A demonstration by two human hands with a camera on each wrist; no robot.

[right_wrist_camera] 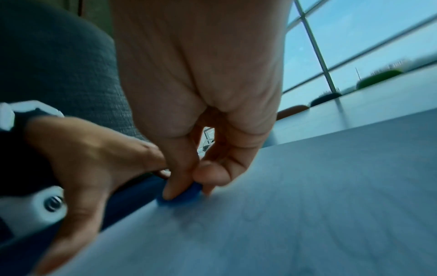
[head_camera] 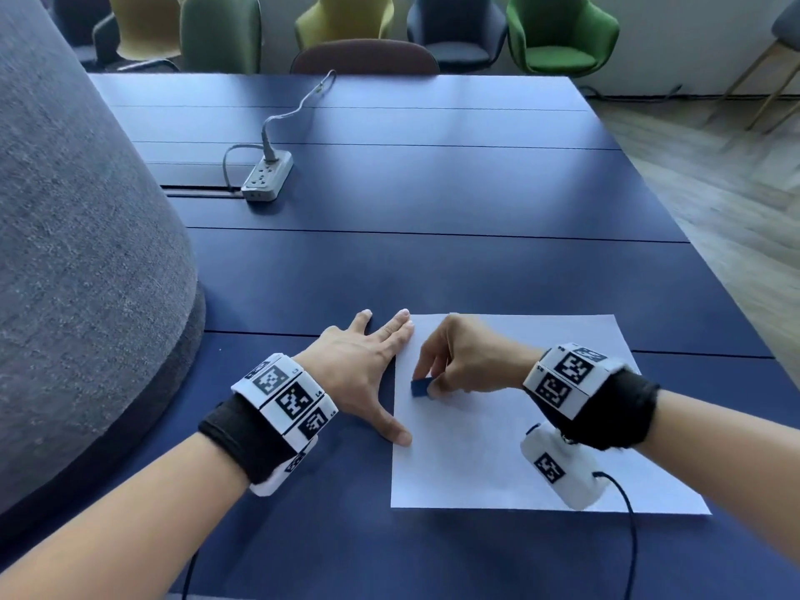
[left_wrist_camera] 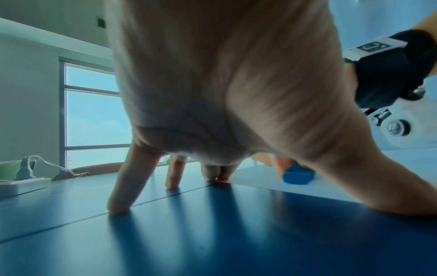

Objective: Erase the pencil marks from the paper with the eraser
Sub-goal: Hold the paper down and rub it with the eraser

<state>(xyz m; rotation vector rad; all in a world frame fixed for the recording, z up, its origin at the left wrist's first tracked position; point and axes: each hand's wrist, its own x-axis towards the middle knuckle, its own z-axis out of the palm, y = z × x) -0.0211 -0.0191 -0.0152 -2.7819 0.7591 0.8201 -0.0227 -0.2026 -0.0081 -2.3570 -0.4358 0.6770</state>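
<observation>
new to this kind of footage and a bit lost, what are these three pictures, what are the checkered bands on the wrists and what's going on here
There is no machine: both grips are a person's bare hands. The big picture comes from a camera on the head, looking down. The other two come from cameras worn on each wrist, looking along the fingers. The white bands with black square patterns are part of that wrist gear. On the dark blue table lies a white sheet of paper, and farther back a grey power strip. The left grip lies flat, fingers spread, with thumb and a fingertip at the paper's left edge. The right grip pinches a small blue block eraser against the paper. Any pencil marks are too faint to make out.
</observation>
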